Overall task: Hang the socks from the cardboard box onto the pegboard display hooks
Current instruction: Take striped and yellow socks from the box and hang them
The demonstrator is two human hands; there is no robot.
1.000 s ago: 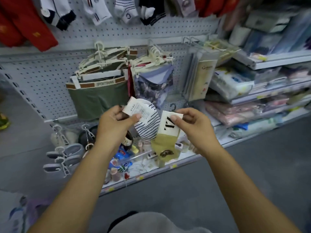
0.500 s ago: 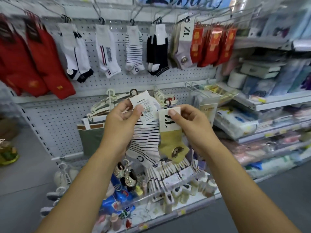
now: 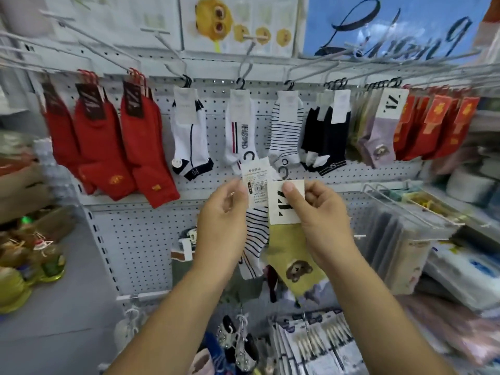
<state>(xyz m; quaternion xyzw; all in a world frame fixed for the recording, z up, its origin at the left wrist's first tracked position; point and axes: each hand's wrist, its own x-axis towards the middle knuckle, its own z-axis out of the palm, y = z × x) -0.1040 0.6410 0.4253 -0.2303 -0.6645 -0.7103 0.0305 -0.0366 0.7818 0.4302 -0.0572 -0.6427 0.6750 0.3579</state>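
Since the earlier frame, both held socks have risen nearer the hanging row. At frame centre, the striped sock (image 3: 255, 234) is pinched by its card in the left hand (image 3: 224, 209). Just to its right, the olive bear sock (image 3: 292, 255) has its card clamped under the right hand (image 3: 322, 212) thumb. Above are loaded hooks (image 3: 244, 66) on the pegboard (image 3: 140, 239), with red socks (image 3: 102, 142) at upper left.

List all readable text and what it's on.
"ZL": card on the olive sock, pinched by right hand; also the lilac sock's card.
"C": hung striped sock.
Barcode label in left hand: too small.
Blue banner script: illegible.
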